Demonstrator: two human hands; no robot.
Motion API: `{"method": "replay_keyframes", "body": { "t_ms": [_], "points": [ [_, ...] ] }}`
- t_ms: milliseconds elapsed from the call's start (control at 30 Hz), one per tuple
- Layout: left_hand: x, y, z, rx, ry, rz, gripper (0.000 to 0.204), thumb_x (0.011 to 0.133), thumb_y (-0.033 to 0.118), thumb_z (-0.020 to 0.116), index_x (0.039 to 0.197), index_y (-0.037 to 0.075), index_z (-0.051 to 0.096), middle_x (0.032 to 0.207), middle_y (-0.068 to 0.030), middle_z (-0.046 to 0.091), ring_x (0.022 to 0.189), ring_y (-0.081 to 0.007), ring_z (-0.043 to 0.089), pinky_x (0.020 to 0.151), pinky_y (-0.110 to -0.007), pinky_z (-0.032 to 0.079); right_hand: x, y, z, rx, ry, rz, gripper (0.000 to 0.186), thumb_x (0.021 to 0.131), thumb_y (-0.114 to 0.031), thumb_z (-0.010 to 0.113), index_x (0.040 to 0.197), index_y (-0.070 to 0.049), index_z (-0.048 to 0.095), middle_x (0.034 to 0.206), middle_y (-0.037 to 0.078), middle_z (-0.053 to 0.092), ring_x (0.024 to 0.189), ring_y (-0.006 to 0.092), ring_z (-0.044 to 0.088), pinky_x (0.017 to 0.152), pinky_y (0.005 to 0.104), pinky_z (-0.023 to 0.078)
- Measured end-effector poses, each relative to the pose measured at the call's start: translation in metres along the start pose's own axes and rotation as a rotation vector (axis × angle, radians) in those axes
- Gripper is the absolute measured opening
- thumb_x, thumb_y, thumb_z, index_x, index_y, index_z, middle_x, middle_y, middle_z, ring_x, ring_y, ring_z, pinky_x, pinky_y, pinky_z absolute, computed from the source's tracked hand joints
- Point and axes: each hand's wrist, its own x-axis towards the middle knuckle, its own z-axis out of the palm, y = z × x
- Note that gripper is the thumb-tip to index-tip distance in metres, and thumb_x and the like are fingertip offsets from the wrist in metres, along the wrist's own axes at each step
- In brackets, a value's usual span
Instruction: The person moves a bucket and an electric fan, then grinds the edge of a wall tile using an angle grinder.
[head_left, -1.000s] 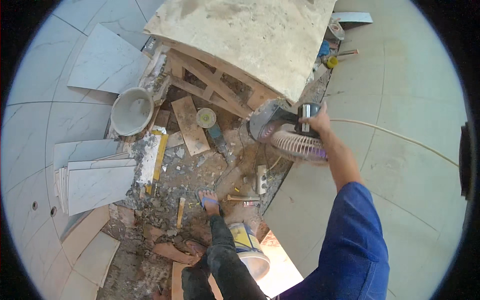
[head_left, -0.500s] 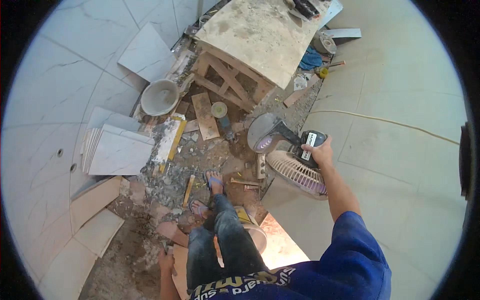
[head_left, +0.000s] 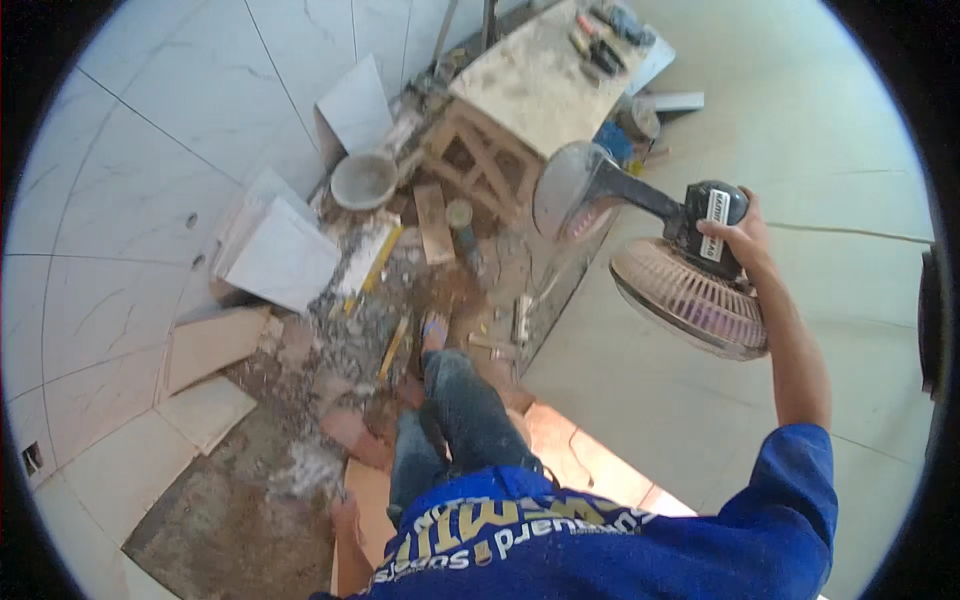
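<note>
My right hand (head_left: 742, 240) grips an electric fan (head_left: 690, 295) by its black motor housing and holds it up off the floor on my right. The fan has a round wire cage with something purplish inside, a black neck and a round grey base that points toward the wooden table (head_left: 545, 75). Low at my left side, my left hand (head_left: 346, 520) is closed near a light board. Whatever it holds is too small and blurred to name.
White tiles (head_left: 282, 255) lean in a stack by the left wall, beyond pinkish tile pieces (head_left: 215, 350). A round basin (head_left: 364, 181) stands near the table. Rubble, a yellow-edged strip (head_left: 375, 268) and an extension socket (head_left: 522, 318) lie on the floor. A cable (head_left: 850, 232) crosses the right side.
The fan, in my right hand, has moved to the right and is larger in view. My body has shifted, and the room appears turned and slightly blurred. My left hand stays low and closed.
</note>
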Motion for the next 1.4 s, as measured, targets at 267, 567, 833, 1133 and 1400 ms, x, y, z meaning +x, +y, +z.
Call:
{"method": "replay_keyframes", "body": {
  "t_ms": [267,567,833,1133,1400],
  "points": [
    [0.003,-0.003,-0.013,-0.581,-0.441,-0.508,0.021,0.093,0.018,0.064,0.109,0.004,0.06,0.06,-0.0021,0.049,0.041,-0.013,0.044,0.037,-0.033,0.035,0.089,-0.091,-0.105,-0.016,0.087,0.042,0.106,0.062,-0.029,0.093,0.146,0.006,0.036,0.119,0.025,0.065,0.099,0.0295,0.071,0.086,0.042,0.059],
    [0.043,0.211,0.006,-0.411,-0.114,-0.277,0.017,0.095,0.016,0.063,0.1,0.001,0.059,0.065,-0.0024,0.049,0.049,-0.014,0.048,0.043,-0.033,0.035,0.292,-0.164,-0.041,-0.09,-0.157,0.139,0.105,0.063,-0.03,0.092,0.145,-0.001,0.033,0.119,0.024,0.063,0.094,0.0322,0.071,0.076,0.051,0.061],
    [0.055,0.33,0.063,-0.225,-0.07,-0.045,0.038,0.095,0.024,0.064,0.121,-0.002,0.061,0.088,-0.0124,0.064,0.078,-0.0229,0.06,0.072,-0.039,0.049,0.428,-0.221,0.022,-0.132,-0.608,0.243,0.088,0.08,-0.036,0.083,0.146,0.001,0.038,0.129,0.021,0.06,0.101,0.0296,0.07,0.085,0.0488,0.059],
    [0.084,0.428,0.075,0.33,-0.113,0.184,0.05,0.096,0.033,0.064,0.131,-0.001,0.061,0.114,-0.023,0.069,0.107,-0.0404,0.064,0.095,-0.046,0.048,0.478,-0.149,0.027,-0.131,-0.562,0.19,0.079,0.086,-0.041,0.077,0.145,-0.001,0.043,0.129,0.018,0.061,0.104,0.0274,0.067,0.092,0.0461,0.055],
    [0.083,0.39,0.069,0.424,0.211,0.301,0.048,0.093,0.046,0.063,0.115,0.003,0.068,0.096,-0.0195,0.072,0.094,-0.04,0.067,0.084,-0.047,0.051,0.517,0.0,0.001,0.293,-0.261,0.011,0.072,0.091,-0.045,0.072,0.144,-0.003,0.048,0.129,0.014,0.062,0.108,0.0255,0.066,0.098,0.0437,0.053]
  ]
}}
